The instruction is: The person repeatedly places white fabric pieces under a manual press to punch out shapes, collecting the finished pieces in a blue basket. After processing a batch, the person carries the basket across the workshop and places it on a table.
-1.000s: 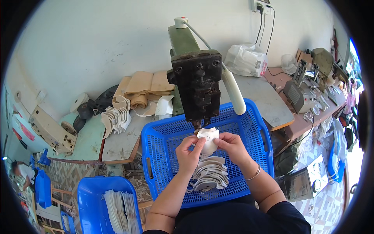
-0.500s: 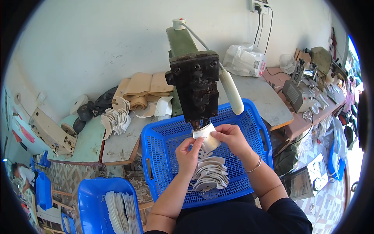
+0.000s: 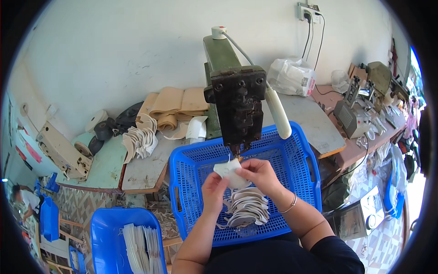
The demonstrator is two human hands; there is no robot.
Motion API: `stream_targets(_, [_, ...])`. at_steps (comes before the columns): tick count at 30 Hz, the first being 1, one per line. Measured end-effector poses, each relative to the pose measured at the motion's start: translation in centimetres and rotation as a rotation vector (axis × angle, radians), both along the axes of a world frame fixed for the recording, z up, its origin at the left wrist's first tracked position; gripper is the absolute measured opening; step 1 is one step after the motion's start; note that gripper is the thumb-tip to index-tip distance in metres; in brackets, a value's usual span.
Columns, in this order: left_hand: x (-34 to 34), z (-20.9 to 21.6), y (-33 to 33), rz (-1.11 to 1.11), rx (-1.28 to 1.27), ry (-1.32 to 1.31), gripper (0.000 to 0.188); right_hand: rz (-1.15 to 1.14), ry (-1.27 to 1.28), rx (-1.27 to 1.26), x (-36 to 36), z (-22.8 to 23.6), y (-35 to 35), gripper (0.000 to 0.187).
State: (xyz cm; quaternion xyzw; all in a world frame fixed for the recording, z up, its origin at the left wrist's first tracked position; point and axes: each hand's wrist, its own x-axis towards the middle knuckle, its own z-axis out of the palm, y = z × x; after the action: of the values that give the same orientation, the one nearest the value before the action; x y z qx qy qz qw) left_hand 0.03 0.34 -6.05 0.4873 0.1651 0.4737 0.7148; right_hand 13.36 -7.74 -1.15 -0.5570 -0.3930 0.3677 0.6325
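Observation:
A small white curved sheet piece [image 3: 232, 179] is pinched between my two hands, just below the tip of a black and green press machine [image 3: 240, 107]. My left hand [image 3: 214, 191] grips its left edge with thumb and fingers. On its right side, my right hand [image 3: 262, 177] holds it with the thumb on top. Whether the sheet touches the machine tip is hard to see. Beneath my hands, a stack of similar off-white curved pieces [image 3: 248, 206] lies in a blue mesh basket [image 3: 182, 223].
A deep blue tub [image 3: 106, 233] with stacked white strips [image 3: 138, 246] stands at lower left. Tan sheet rolls [image 3: 175, 102] and cut pieces [image 3: 140, 142] lie on the bench behind. A white lever handle [image 3: 278, 114] hangs right of the press; a grey machine [image 3: 353, 116] sits farther right.
Both hands have drawn the white sheet piece down and slightly left, away from the press tip, over the stack. The whole view has shifted slightly.

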Motion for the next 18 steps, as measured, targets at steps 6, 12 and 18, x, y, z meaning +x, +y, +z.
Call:
stream_targets(6, [-3.3,0.6,7.4,0.309,0.080,0.273,0.022,-0.800,-0.460,0.121,9.2,-4.0,-8.6,0.007])
stream_targets(12, [2.3,7.4,21.6,0.479,0.442,0.562,0.038,-1.342,0.617,0.091,25.9,-17.0,-18.2,0.028])
stream_targets(18, [3.3,2.3,19.7,0.731,0.916,0.710,0.049,-0.492,0.774,0.459,24.9,-21.2,-16.3,0.039])
